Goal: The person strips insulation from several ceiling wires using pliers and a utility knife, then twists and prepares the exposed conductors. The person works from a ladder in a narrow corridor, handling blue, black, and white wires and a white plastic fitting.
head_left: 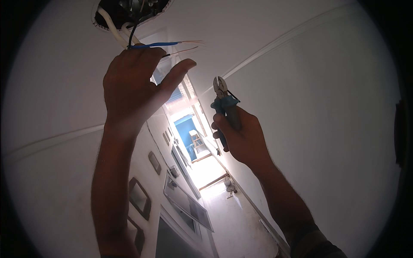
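Note:
Both arms are raised toward the ceiling. My left hand (pixel 134 81) is just below a round ceiling hole (pixel 129 10), its fingers curled around electrical wires and its thumb stretched out to the right. A blue wire (pixel 161 44) with bare copper strands sticks out past the fingers. Below it, a black wire's stripped copper end (pixel 185 50) points right. In my right hand (pixel 243 137) are diagonal cutting pliers (pixel 220 88) with blue and dark handles, jaws upward and apart from the wires. A short black piece (pixel 233 96) shows beside the jaws; its hold is unclear.
Cream cables (pixel 109 26) hang from the hole. Far below, a bright corridor holds a stepladder (pixel 197 142) near a blue wall (pixel 185 129). An open window panel (pixel 188 202) juts out at lower left; a pale wall (pixel 327 107) rises at right.

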Demonstrator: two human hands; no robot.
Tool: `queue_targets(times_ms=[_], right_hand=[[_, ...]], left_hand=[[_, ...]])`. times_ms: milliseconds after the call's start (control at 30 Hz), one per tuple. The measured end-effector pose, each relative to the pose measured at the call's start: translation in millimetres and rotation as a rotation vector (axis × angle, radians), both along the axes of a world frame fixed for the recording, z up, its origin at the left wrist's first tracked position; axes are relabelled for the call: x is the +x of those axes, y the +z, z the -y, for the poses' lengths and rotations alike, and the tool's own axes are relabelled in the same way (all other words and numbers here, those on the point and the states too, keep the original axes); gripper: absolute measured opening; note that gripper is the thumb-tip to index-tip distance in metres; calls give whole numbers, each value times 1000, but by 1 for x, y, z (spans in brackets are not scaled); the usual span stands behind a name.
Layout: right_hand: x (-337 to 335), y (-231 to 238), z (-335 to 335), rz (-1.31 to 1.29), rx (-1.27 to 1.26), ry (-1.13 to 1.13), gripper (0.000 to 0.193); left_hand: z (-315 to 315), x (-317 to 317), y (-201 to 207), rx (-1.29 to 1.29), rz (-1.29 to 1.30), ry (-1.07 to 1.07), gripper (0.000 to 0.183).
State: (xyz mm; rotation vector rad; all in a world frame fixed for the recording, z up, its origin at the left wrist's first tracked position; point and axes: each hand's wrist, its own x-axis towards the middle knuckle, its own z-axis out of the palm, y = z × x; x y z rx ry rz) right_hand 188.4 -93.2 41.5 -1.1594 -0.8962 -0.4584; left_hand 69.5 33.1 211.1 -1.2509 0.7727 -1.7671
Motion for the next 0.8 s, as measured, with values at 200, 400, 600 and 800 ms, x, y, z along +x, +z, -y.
queue_targets(times_ms=[200,400,600,800], right_hand=[[6,-110,30,-338,-43,167,29],[13,-231,71,-602,-136,121,24],[4,-281,112,-697,-156,23,23],[-12,-298,134,-775,-140,-86,22]], left_hand=[[-5,3,-22,-154,-44,-145,18],[-22,32,-71,-450,-418,-687,22],[1,35,-56,-716,-1407,-1595,41],[-10,40,-41,-404,-1655,-1797,30]])
